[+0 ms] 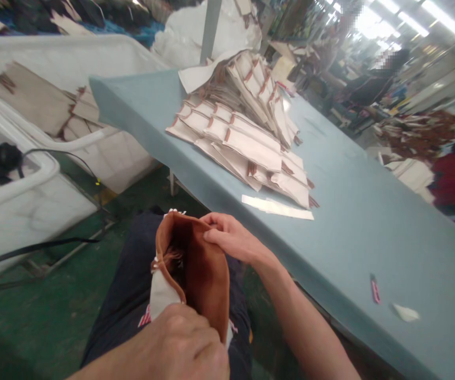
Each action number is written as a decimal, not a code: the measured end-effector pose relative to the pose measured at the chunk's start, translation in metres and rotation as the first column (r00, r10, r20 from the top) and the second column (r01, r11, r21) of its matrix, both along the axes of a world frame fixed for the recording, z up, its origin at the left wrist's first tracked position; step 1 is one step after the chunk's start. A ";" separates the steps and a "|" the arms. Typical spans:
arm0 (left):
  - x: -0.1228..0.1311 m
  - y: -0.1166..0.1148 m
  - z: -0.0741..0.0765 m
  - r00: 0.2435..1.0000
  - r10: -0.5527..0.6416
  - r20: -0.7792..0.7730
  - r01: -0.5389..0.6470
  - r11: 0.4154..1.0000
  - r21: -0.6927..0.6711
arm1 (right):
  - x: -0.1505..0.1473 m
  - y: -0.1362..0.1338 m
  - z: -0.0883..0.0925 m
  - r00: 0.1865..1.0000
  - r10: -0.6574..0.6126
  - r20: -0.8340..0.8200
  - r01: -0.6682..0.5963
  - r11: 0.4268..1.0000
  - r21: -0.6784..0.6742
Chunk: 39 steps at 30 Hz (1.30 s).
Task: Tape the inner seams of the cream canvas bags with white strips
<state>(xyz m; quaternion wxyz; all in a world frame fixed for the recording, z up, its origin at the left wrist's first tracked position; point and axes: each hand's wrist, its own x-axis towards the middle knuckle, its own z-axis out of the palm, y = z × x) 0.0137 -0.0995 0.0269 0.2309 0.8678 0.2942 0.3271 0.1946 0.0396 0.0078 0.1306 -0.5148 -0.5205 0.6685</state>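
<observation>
A bag with a brown lining and an off-white outside sits over my lap, its mouth spread wide towards me. My right hand pinches the far right part of the rim between thumb and fingers. Closer to me, my left hand is closed in a fist round the near edge, and its fingertips are hidden. Loose brownish threads or strips show inside the bag. White stitching or thread ends stand out at the rim, and red-and-white bits show at the sides.
A blue-green table runs along my right, bearing stacked cream fabric pieces, white strips, a small pink-handled tool and a white scrap. White bins stand left. A person is in the background.
</observation>
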 end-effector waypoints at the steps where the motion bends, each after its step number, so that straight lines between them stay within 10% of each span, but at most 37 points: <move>1: -0.006 0.002 -0.004 0.999 0.039 0.008 -0.039 0.999 0.015 | 0.001 -0.002 0.003 0.998 -0.058 -0.033 0.059 0.998 0.026; 6: -0.046 0.025 -0.028 0.979 0.182 -0.086 -0.198 0.951 -0.237 | 0.002 -0.019 0.021 0.959 -0.226 -0.169 0.256 0.948 0.188; 13: -0.044 0.070 -0.029 0.919 0.365 0.152 -0.119 0.621 -0.774 | -0.017 -0.054 0.016 0.955 -0.279 -0.105 0.293 0.817 0.497; 19: -0.007 0.080 -0.011 0.720 0.674 0.164 -0.252 0.474 -0.844 | -0.029 -0.087 -0.032 0.947 -0.322 -0.005 0.149 0.425 0.893; 21: -0.002 0.078 -0.007 0.725 0.680 0.112 -0.337 0.491 -0.803 | -0.032 -0.092 -0.046 0.950 -0.312 0.008 0.116 0.376 0.919; 27: -0.009 0.078 -0.004 0.745 0.667 0.022 -0.479 0.557 -0.678 | -0.039 -0.091 -0.057 0.969 -0.245 -0.017 0.126 0.438 0.890; 39: -0.008 0.087 -0.011 0.816 0.519 0.255 -0.135 0.600 -0.788 | -0.024 -0.071 -0.036 0.918 -0.383 -0.105 0.371 0.730 0.574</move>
